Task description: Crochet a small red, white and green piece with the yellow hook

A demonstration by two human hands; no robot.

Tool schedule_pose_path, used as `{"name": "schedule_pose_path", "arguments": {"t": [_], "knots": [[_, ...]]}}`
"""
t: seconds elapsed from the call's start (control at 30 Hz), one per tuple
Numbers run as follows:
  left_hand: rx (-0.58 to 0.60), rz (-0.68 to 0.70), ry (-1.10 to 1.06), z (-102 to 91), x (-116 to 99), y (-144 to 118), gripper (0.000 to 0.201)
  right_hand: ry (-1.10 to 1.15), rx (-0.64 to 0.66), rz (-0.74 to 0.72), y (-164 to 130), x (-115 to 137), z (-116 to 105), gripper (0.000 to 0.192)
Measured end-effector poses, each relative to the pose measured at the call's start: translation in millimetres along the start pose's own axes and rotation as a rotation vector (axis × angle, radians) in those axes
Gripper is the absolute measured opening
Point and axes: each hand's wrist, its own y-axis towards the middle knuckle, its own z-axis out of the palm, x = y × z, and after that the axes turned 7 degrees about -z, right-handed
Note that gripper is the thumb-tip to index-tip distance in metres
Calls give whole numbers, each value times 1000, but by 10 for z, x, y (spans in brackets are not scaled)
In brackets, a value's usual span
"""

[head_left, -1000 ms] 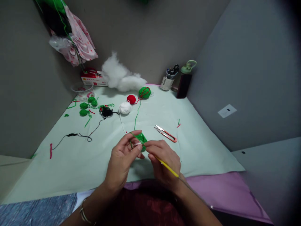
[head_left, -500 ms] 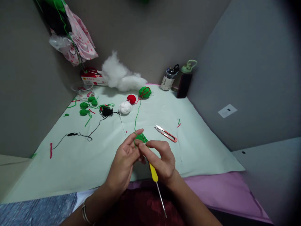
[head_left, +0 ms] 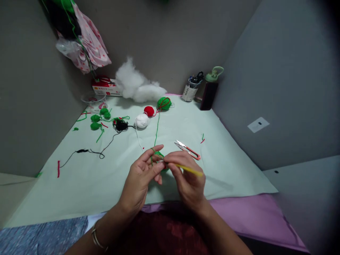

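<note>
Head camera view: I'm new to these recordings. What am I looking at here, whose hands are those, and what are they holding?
The camera sits on a person's head, looking down at their own two bare hands. The left hand pinches a small green crochet piece, with green yarn looped over a finger. The right hand holds a yellow-handled crochet hook against it. On the pale green table cover lie red-handled snips, green, red and white yarn balls, and white stuffing by the wall.

snips (head_left: 188,150) | white stuffing (head_left: 138,88) | bottle (head_left: 209,91) | red yarn ball (head_left: 149,111) | white yarn ball (head_left: 141,120)
</note>
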Motion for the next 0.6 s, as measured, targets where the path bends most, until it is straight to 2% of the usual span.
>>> {"name": "schedule_pose_path", "arguments": {"t": [0.07, 0.13, 0.2, 0.3, 0.43, 0.6], "knots": [[26, -79, -58, -33, -10, 23, 45, -128, 54, -132, -22, -3, -29, 33], [41, -173, -138, -66, -34, 44, 41, -122, 36, -131, -20, -5, -64, 33], [32, -208, -197, -82, -56, 53, 35, 8, -48, 8, 4, -5, -85, 25], [25, -135, -157, -59, -60, 44, 29, 233, -120, 192, 45, -7, -72, 17], [41, -35, -18, -7, -27, 21, 27, 313, -72, 261, 44, -31, -23, 14], [30, -24, 17, -25, -30, 15, 29, 491, -130, 406, 19, -79, -36, 17]]}}
